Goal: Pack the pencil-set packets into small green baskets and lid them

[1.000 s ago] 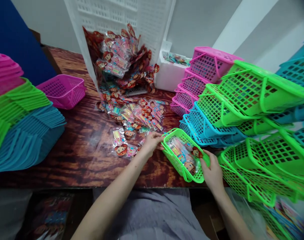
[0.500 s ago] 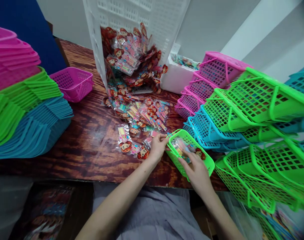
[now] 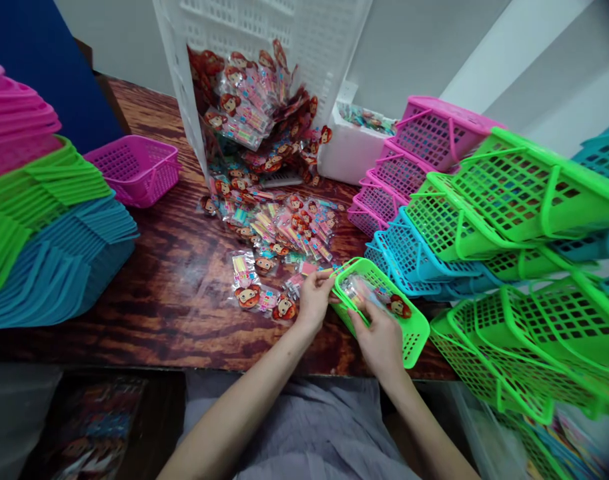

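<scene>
A small green plastic basket sits tilted towards me at the table's front edge. Inside lie clear packets with a red-haired cartoon figure on one of them. At the basket's left end, my left hand is closed on the rim and handle, its fingertips pinched together. My right hand straddles the near side wall, thumb by the rim and fingers reaching inside, where the tips are partly hidden by the basket and packets. Just left of my left hand, loose cartoon packets lie on the table.
A white crate on its side spills many cartoon packets onto the wooden table. Nested baskets stack at left beside a single pink basket. Filled baskets pile up at right. Behind stands a white box.
My right hand has moved left along the near side of the green basket, uncovering its right end. My left hand stays at its left end. The whole view has shifted slightly.
</scene>
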`<state>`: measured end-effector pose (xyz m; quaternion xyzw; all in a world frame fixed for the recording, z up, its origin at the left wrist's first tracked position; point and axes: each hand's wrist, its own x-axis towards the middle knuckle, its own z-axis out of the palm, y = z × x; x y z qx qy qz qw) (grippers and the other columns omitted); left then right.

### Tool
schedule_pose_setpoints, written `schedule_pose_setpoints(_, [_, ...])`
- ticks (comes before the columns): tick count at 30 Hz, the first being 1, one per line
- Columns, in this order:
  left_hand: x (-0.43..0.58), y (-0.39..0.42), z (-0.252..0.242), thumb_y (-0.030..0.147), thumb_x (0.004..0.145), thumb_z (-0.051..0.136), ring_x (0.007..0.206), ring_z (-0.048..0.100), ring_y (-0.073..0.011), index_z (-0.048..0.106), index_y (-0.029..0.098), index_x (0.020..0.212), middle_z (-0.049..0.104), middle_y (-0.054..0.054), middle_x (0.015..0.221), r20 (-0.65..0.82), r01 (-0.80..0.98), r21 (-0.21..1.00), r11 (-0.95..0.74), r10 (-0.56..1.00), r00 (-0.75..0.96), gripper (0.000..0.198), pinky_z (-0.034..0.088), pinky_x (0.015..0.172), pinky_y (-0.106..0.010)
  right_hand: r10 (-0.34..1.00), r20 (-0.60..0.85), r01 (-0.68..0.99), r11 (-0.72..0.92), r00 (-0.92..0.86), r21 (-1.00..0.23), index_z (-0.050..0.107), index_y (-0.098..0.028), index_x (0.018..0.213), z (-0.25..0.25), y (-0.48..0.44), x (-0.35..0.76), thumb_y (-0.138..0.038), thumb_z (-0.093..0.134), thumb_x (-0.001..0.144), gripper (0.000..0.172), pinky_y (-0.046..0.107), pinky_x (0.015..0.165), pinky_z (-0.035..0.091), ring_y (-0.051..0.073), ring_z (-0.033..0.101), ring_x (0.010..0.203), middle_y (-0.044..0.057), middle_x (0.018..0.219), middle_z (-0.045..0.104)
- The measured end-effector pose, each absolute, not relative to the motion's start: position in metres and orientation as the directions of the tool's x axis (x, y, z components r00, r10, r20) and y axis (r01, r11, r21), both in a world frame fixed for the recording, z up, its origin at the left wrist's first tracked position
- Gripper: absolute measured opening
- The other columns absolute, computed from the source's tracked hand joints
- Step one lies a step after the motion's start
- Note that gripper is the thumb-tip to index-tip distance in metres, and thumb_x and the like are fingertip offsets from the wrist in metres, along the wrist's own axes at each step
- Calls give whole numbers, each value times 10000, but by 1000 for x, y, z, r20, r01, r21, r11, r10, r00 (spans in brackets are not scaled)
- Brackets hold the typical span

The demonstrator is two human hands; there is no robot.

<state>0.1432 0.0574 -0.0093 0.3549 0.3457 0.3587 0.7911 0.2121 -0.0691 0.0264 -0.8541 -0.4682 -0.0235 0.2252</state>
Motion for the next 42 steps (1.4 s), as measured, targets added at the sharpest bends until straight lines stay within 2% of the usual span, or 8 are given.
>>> schedule_pose_setpoints(16, [136,61,-11,302,784,746,546,616,-108,629,147,938,649,2,768,-277,-301,811,503,781,559,247,562,504,-232,831,224,790,-350,510,-503,673,-210,874,27,-74,217,-446,543,945,279,335,777,451,240,644,792,57,869,727])
schedule_pose_setpoints(21, [133,60,-14,307,745,781,555,590,-99,650,170,977,587,38,718,-237,-285,851,440,808,540,300,534,496,-201,834,266,819,-324,483,-473,646,-201,833,28,-76,216,-425,531,959,281,319,751,438,228,628,775,50,814,696])
schedule_pose_setpoints(27, [130,63,-8,402,775,727,573,592,-117,630,173,995,616,14,762,-187,-267,880,393,803,566,332,540,511,-230,854,259,857,-335,452,-391,654,-212,869,31,-78,214,-393,519,971,248,324,750,431,242,642,816,59,844,708])
schedule_pose_setpoints(31, [129,67,-2,445,756,733,623,603,-138,632,170,957,621,-1,762,-153,-219,918,330,806,571,355,512,499,-216,879,181,806,-300,441,-510,675,-228,945,43,-85,223,-405,544,957,221,329,789,467,240,664,877,53,932,727])
schedule_pose_setpoints(34, [129,69,0,465,772,706,645,597,-142,637,176,958,617,-2,771,-126,-164,952,260,816,564,351,495,517,-216,809,280,793,-328,516,-513,679,-222,950,53,-100,242,-422,504,968,266,348,831,472,243,643,917,71,966,714])
schedule_pose_setpoints(38, [130,69,0,424,803,670,689,587,-149,637,191,986,637,-10,857,-76,-53,990,127,828,556,298,469,567,-230,652,474,805,-515,591,-295,656,-181,1077,48,-128,280,-477,435,954,389,433,910,433,304,573,1026,139,1054,668])
schedule_pose_setpoints(40, [131,69,3,355,793,682,718,570,-150,635,200,998,636,-9,901,-38,16,999,35,835,549,262,458,629,-245,581,479,739,-620,658,-264,635,-148,1137,38,-140,297,-530,427,916,488,449,877,438,325,570,1004,170,1064,640])
schedule_pose_setpoints(42, [132,69,9,288,761,714,765,553,-158,630,207,954,619,-6,932,7,85,994,-63,840,543,226,440,702,-263,542,380,659,-672,749,-339,640,-157,1082,29,-146,308,-543,439,875,482,407,772,449,294,597,865,142,964,643])
